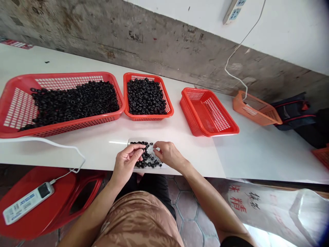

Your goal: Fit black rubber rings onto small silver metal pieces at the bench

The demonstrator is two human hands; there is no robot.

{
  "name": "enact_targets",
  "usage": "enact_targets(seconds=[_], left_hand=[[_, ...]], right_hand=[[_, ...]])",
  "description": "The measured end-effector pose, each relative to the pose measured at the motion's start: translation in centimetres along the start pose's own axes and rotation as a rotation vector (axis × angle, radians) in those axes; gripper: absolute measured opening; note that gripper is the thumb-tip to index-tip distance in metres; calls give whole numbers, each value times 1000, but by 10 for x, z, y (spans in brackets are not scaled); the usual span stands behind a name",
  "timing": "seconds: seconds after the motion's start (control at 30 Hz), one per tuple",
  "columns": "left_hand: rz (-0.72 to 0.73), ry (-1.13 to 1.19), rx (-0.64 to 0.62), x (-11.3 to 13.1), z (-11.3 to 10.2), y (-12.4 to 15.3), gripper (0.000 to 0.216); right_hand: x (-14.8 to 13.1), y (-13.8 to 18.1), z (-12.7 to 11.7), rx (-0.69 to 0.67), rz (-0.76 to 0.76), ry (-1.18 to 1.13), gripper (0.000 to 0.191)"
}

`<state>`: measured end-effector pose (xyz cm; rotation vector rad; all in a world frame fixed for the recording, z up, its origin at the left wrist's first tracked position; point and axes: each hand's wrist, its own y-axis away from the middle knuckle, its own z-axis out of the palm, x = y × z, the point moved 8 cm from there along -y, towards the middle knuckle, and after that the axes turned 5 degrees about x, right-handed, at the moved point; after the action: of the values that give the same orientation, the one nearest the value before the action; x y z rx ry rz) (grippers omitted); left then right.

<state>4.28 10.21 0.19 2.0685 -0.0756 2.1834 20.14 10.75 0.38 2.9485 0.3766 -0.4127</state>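
The brown shirt (138, 219) faces a bench (195, 154) where black rings (149, 164) lie in a clear tray (129, 141), best handled with light pinches, though whether the curled fingers of the left hand (125, 161) or right hand (169, 153) clamp any, I cannot tell.

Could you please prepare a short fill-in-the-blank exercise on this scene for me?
1. The left hand and right hand are over a tray holding clear pieces and ____ ones.
2. The white device lies on a ____ seat.
3. Of the two hands, the one nearer the dark bag is the ____ hand.

Missing words: black; red; right.
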Motion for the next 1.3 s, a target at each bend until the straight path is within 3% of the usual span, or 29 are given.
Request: enact_targets(seconds=[0.2, 0.3, 0.4, 0.7, 1.1, 1.3], left_hand=[[74, -218, -107, 6, 17, -1, 19], [172, -350, -94, 14, 26, -4, 17], [176, -372, -76, 13, 32, -9, 17], [-189, 65, -187, -14, 50, -11, 28], [-266, 254, -191, -1, 37, -1, 19], [-331, 336, -173, -10, 29, 4, 31]], right_hand=[[11, 17, -26, 325, -15, -429, 12], [10, 24, -34, 420, -73, -445, 15], [5, 31, -41, 479, -131, -437, 14], [-22, 53, -57, 587, -309, -339, 25], [-23, 45, -72, 475, -197, -687, 19], [-22, 51, -76, 567, -195, -654, 19]])
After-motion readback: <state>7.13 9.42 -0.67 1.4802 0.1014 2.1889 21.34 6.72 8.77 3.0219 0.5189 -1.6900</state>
